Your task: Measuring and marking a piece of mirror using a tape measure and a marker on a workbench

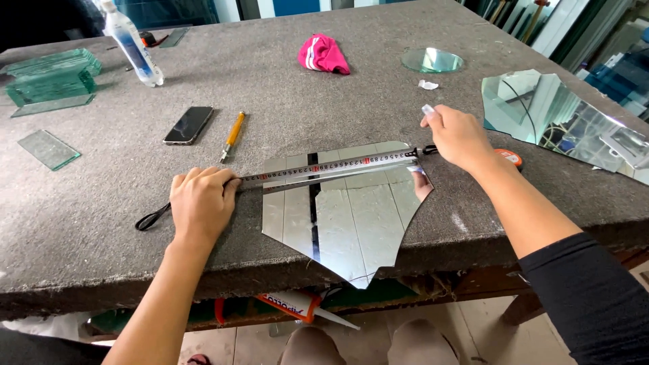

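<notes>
I see the grey felt-covered worktable [378, 115] filling most of the frame. At lower centre a mirror piece [341, 220] with an irregular outline lies flat, its pointed lower end hanging just over the table's near edge. Across its upper edge runs the tape measure blade [331, 169], long axis left to right, rising slightly toward the right.

My left hand [201, 203] sits at left of centre, palm down, fingers together and curled, pressing the blade onto the felt just off the mirror's left edge. My right hand [458, 135], right of centre, pinches the blade's far end beyond the mirror's upper right corner, thumb and fingers closed on it; a small pale bit shows at the fingertips and I cannot tell what it is. The orange tape case [508, 157] peeks out just behind that wrist.

So the mirror lies between my two hands, below the blade, and the left hand is the nearer one to the yellow-handled glass cutter [233, 135], which lies just above it beside a dark phone [188, 125].
</notes>
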